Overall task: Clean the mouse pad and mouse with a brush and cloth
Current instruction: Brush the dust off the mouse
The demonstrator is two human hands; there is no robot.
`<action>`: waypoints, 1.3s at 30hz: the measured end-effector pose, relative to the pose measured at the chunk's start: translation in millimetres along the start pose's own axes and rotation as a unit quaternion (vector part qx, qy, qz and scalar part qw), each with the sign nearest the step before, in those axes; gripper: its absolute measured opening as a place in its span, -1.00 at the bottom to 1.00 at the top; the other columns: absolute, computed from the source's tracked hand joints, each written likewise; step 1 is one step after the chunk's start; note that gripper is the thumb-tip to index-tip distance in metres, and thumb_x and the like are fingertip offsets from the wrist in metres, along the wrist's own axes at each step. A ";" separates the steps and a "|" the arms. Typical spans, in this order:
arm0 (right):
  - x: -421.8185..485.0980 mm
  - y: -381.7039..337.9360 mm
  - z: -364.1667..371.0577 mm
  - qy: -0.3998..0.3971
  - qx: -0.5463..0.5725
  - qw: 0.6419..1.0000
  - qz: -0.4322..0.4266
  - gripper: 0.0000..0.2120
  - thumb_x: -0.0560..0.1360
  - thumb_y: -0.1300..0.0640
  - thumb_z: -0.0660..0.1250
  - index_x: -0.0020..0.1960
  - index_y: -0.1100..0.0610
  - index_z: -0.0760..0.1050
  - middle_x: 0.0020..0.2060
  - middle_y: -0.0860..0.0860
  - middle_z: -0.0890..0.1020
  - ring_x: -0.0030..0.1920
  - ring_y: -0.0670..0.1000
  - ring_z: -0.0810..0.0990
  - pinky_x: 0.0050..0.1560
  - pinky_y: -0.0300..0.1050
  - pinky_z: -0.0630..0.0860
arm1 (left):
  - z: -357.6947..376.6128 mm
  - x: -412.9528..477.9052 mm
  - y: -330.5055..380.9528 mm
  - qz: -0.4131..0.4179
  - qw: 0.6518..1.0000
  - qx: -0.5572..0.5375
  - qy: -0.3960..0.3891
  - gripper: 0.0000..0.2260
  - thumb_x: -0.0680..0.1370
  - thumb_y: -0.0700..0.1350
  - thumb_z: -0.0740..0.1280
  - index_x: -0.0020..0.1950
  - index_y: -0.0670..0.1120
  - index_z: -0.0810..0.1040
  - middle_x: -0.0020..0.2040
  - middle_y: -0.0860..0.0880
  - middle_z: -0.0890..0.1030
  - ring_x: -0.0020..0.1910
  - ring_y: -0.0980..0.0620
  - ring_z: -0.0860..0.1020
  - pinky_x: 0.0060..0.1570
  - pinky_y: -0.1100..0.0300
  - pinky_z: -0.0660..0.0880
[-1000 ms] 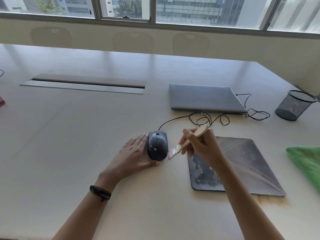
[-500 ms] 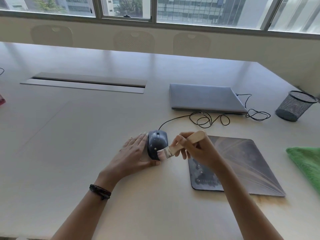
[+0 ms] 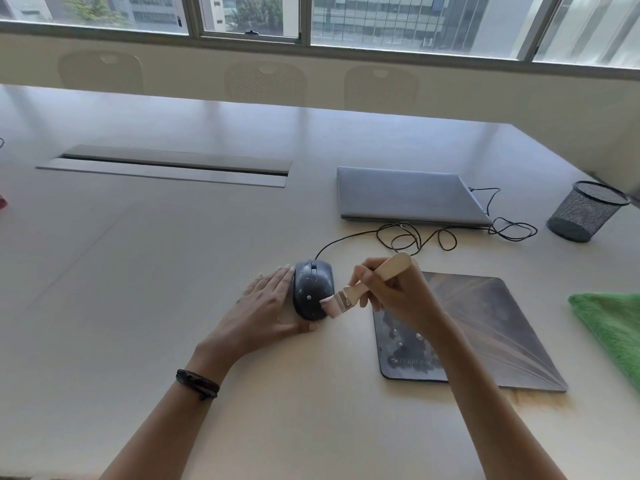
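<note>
**Mouse sits just left of the brush fingers, bristles on its near right flank**

The right hand [image 3: 394, 292] has its fingers [image 3: 367, 271] curled round the wooden handle of the brush [image 3: 358, 290]. The brush's long axis slants from the handle end, up and to the right of those fingers, down to the bristles below and to their left. The bristles touch the near right side of the mouse [image 3: 313, 289], so the thing being cleaned lies directly leftward of the gripping fingers, just beside them.

The mouse rests on the counter [image 3: 138, 306], its long axis pointing away from the person, its cable [image 3: 398, 237] trailing off beyond the fingers. White specks show on its back.

The left hand [image 3: 266, 306] lies flat on the counter on the far side of the mouse from the brush. Its fingers [image 3: 277, 282] are straight and together against the mouse's left edge, and the thumb is tucked at its near end. This hand holds nothing and seems to brace the mouse against the push of the bristles.

The next stroke probably has to run across the mouse's short axis, or along its back towards the cable.

The mouse pad [image 3: 485, 323] lies under and to the right of the brush hand, with specks on its near left corner. The green cloth [image 3: 616, 327] lies further right, well apart from both hands.
</note>
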State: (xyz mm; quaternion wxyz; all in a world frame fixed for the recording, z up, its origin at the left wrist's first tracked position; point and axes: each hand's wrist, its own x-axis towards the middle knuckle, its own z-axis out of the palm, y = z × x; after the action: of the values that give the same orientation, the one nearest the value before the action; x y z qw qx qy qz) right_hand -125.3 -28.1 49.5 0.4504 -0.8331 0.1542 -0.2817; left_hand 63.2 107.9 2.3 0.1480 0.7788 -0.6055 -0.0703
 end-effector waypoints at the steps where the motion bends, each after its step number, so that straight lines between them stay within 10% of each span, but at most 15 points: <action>1: 0.6 1.3 -1.8 0.021 0.001 1.000 0.000 -0.77 0.55 0.16 0.23 -0.23 0.13 0.59 -0.49 -0.02 0.61 -0.56 -0.09 0.50 -0.54 -0.36 0.39 | 0.1 -0.1 -0.2 0.001 1.000 -0.001 -0.001 0.13 0.15 0.62 -0.10 0.54 -0.06 -0.06 0.56 0.01 0.02 0.52 0.13 -0.02 0.40 0.29 -0.22; 39: 6.1 13.8 -1.5 0.101 0.026 0.994 -0.019 -0.74 0.48 -0.05 0.24 -0.16 0.11 0.58 -0.40 0.00 0.65 -0.50 -0.09 0.57 -0.58 -0.31 0.45 | 2.0 -1.2 0.4 0.003 1.000 -0.003 0.009 -0.11 0.39 0.40 0.19 0.54 -0.06 -0.03 0.55 0.02 0.04 0.52 0.14 -0.01 0.45 0.24 -0.15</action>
State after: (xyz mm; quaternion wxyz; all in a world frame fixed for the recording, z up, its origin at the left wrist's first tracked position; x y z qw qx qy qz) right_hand -121.5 -39.8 40.6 0.4483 -0.7912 0.1758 -0.3769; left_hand 62.0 108.7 0.5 0.1563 0.7772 -0.6060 -0.0645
